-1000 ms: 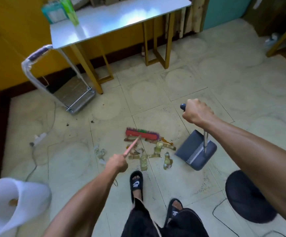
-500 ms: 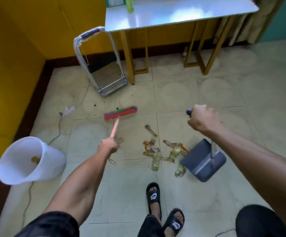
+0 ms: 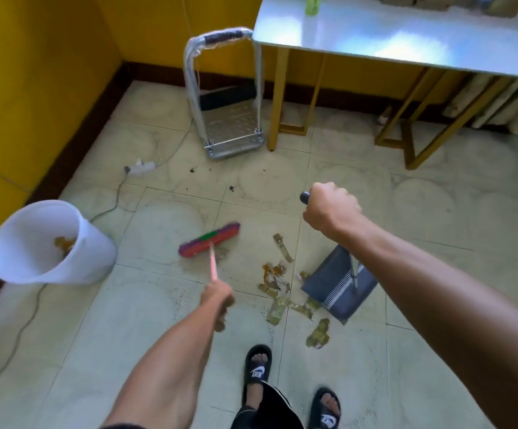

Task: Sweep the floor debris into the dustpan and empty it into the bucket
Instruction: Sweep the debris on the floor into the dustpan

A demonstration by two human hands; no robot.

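Standing at far left on the floor (image 3: 65,351): white bucket (image 3: 96,252), mouth tilting toward the camera, a little amber debris inside. Gripping the pink handle, fingers fully closed around it: left hand (image 3: 217,297). Running from that hand away and slightly leftward: broom (image 3: 209,241), long axis near-to-far, red head lying crosswise, right end angling farther away. Lying scattered between broom head and dustpan: amber debris (image 3: 278,286), spreading toward the near sandals. Resting on the floor right of the debris: dark dustpan (image 3: 332,283), open edge facing left and near. Closing in a fist around the dustpan's upright handle top: right hand (image 3: 329,212).
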